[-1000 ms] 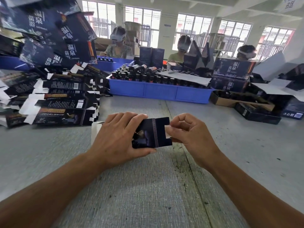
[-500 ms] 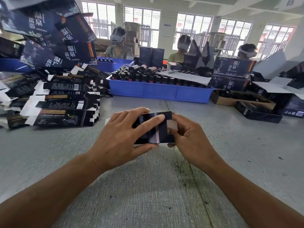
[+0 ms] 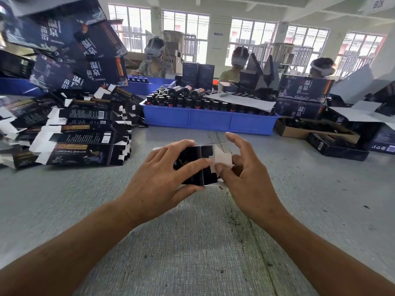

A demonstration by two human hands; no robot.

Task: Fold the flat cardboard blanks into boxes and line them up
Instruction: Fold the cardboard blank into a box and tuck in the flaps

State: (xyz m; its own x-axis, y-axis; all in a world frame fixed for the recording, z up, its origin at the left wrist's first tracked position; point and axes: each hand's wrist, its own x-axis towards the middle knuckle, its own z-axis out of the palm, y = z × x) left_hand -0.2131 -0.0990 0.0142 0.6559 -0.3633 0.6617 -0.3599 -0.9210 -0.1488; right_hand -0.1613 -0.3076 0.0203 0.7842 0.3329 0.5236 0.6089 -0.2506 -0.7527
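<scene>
From the head camera, the left hand [image 3: 164, 178] wraps over a small dark box [image 3: 197, 165] held just above the grey table [image 3: 192, 242]. Its fingers lie across the top face and the thumb curls under the near edge, so the body of the box is clamped from both sides; that seems meant to keep the sleeve squared up while its open end is worked.

The right hand [image 3: 241, 174] is at that open right end. Its thumb and a bent finger pinch a pale flap [image 3: 222, 160], the unprinted inner side of the card turned toward the camera, while the forefinger stands raised and free above the box's far edge. My reading is that the flap is being bent inward to close the end and the raised finger is poised to press a neighbouring flap after it. Whether the far end of the box is already closed cannot be told, since the left hand hides it.

To the left, a stack of flat blanks [image 3: 81, 144] lies on the table within reach, likely the supply for further boxes. Behind the hands sits a blue tray [image 3: 209, 120] packed with dark bottles [image 3: 183, 101], presumably what the boxes are for. No row of finished small boxes shows near the hands, so lining up looks still ahead.
</scene>
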